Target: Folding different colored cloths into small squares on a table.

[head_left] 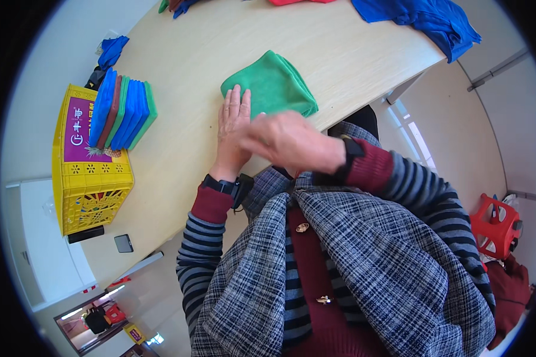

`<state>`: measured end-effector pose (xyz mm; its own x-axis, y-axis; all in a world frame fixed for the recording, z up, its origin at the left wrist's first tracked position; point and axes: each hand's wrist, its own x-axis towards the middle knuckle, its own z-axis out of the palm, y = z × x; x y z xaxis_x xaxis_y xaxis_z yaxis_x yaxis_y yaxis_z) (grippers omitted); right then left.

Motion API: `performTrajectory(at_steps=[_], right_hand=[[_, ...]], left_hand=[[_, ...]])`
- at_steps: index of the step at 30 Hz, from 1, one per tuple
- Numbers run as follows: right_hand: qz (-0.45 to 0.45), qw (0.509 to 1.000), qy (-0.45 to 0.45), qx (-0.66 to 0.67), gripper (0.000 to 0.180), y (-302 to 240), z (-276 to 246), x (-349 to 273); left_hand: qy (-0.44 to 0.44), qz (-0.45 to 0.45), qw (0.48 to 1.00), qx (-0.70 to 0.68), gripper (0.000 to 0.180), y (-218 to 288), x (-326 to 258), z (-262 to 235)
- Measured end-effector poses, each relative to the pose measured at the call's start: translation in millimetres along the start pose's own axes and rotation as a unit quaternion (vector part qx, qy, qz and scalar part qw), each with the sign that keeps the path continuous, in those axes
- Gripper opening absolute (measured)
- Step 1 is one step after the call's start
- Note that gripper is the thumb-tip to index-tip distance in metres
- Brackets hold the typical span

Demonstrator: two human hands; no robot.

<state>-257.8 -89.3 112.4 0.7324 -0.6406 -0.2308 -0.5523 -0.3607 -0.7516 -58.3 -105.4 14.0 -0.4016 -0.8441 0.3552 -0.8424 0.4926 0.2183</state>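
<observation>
A folded green cloth lies on the table near its front edge, its layered edges showing on the right side. My left hand rests at the cloth's near left corner, fingers stretched out, with the fingertips on the fabric. My right hand is over the near edge of the cloth and crosses in front of part of my left hand. Motion smears its fingers, so their grip and anything in them cannot be made out.
On the pale table, a stack of folded blue, green and brown cloths stands against a yellow plastic crate at the left. A phone lies near the crate. Blue cloth hangs over the far right edge. A red stool stands at right.
</observation>
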Motion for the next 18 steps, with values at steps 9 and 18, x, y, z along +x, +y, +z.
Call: performTrajectory(at_steps=[9,18], right_hand=[[-0.048,0.887,0.373,-0.269,0.063,100,26,95],[0.065,0.882,0.343,-0.315,0.062,123,4,71]], left_hand=[[-0.052,-0.048,0.996,0.059,0.067,16,12,4],[-0.095,-0.086,0.988,0.083,0.066,3,19,4]])
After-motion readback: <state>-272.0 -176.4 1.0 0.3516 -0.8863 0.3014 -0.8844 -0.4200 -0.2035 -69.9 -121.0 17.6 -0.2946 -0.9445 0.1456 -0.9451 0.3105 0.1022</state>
